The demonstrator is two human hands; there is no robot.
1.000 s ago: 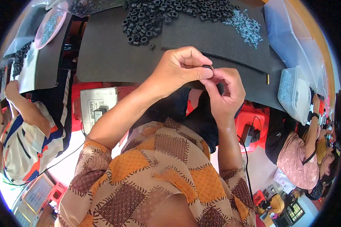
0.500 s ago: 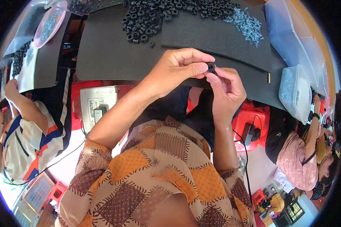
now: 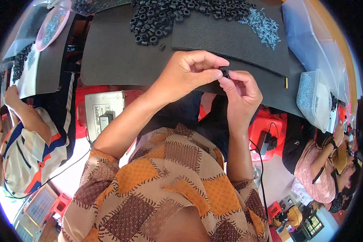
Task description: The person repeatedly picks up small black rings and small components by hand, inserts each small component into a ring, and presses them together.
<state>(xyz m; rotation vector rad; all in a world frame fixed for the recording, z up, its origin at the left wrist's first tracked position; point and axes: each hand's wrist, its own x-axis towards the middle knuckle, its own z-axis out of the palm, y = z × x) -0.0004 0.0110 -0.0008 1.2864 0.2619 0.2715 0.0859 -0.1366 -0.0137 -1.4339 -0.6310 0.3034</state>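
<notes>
In front of my body, just off the near edge of the table, both hands meet at one small black plastic part [image 3: 224, 72] with a round, hollow end. My left hand [image 3: 185, 76] pinches it from the left between thumb and forefinger. From the right and slightly below, the thumb and fingertips of my right hand [image 3: 244, 94] close on the same part. The fingertips cover much of it. Beyond my hands lies a big heap of similar black hollow parts [image 3: 157, 22]. To its right, small silvery-blue springs [image 3: 264, 28] are piled on a dark foam mat [image 3: 213, 34].
A clear plastic box [image 3: 312, 101] of springs stands at the table's right edge. A short brass-coloured pin [image 3: 286, 82] lies near the mat's corner. At far left is a pink bowl [image 3: 52, 28] of springs. Co-workers sit on both sides. Red stools [image 3: 266, 135] stand below.
The black part has turned slightly and sits deeper between my fingertips; my hands have barely moved. At right, a co-worker's arm has shifted downward in the picture.
</notes>
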